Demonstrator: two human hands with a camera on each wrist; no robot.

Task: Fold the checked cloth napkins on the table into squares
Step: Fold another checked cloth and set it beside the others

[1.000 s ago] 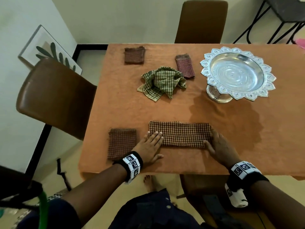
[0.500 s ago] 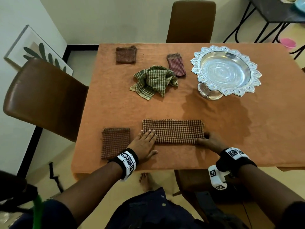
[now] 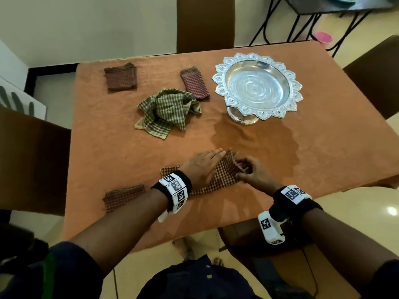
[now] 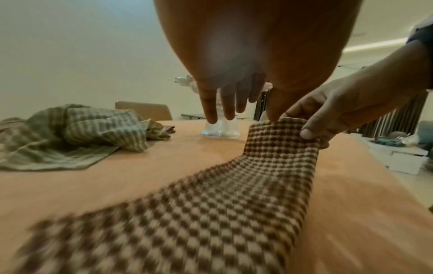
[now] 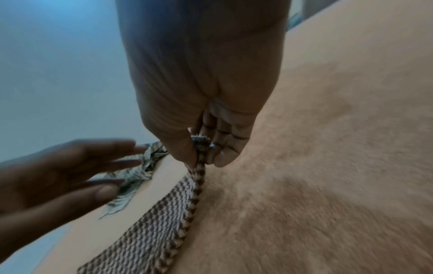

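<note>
A brown checked napkin (image 3: pixel 222 175), folded into a long strip, lies near the table's front edge. My right hand (image 3: pixel 251 172) pinches its right end between thumb and fingers and holds that end lifted off the table (image 4: pixel 279 133) (image 5: pixel 199 157). My left hand (image 3: pixel 201 167) is over the strip's middle, fingers straight, holding nothing (image 4: pixel 225 103). A crumpled green checked napkin (image 3: pixel 167 113) lies mid-table. Three folded brown and red napkins lie at the front left (image 3: pixel 123 196), back left (image 3: pixel 121 77) and back middle (image 3: pixel 195 83).
A silver pedestal tray (image 3: pixel 257 87) with a scalloped rim stands at the back right on the orange tablecloth (image 3: pixel 313 152). Brown chairs stand at the left (image 3: pixel 32 160), far side (image 3: pixel 205 22) and right (image 3: pixel 375 74).
My right hand has pinched the strip's right end and lifted it leftward. My left hand has moved right from the strip's left end to over its middle.
</note>
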